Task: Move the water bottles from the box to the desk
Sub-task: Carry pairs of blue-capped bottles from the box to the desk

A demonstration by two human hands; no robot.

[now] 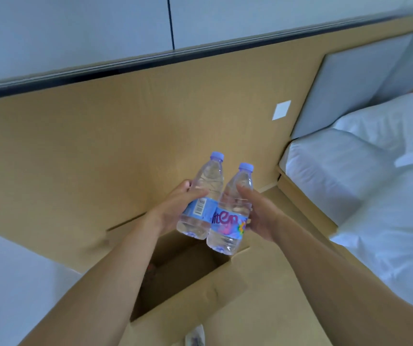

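Two clear water bottles with pale blue caps are held side by side above an open cardboard box [188, 283], tilted slightly and touching along their sides. The left bottle [201, 196] is gripped by the left hand [175, 206], whose fingers are closed around the label; only a thumb and one fingertip are seen, the rest being hidden behind the bottle. The right bottle [232, 211] is clasped in the right hand [260, 213], thumb on the upper body, the other fingers concealed behind it. Part of the printed name on its blue label is covered by the neighbouring bottle. The inside of the box is dark and largely screened by the left forearm, so its contents cannot be made out. At the near edge a pale object [195, 335] is cut off and unidentifiable. A bed [375, 183] with white linen lies to the right, and a small white square [281, 109] sits on the far wooden panel. No counter can be identified with certainty.
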